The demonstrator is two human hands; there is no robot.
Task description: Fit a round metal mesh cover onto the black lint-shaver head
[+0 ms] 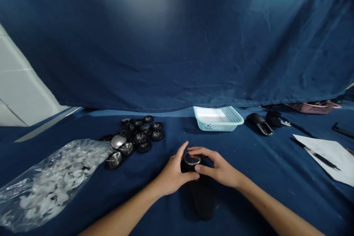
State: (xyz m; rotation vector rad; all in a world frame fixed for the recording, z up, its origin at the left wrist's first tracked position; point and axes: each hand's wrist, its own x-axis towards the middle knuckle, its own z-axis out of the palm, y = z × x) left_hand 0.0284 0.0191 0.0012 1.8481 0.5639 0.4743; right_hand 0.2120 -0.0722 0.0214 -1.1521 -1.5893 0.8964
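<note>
Left grip (175,171): clasps black device (203,199)
Right grip (225,169): pinches its head; silver disc (191,159) is (seemingly) seated
Black caps (140,138): loose, ten o'clock

Beyond the fingers (204,170) hangs a blue curtain (177,51); off right, white paper (333,151) and a pink basket (312,108).

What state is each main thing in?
Black device, held at its silver-topped end
Left hand, curled around that end
Right hand, touching that end
Round black pieces, bunched together
Clear bag, lying down, holding white pieces
Blue basket, upright, holding something white
White paper, lying flat
</note>
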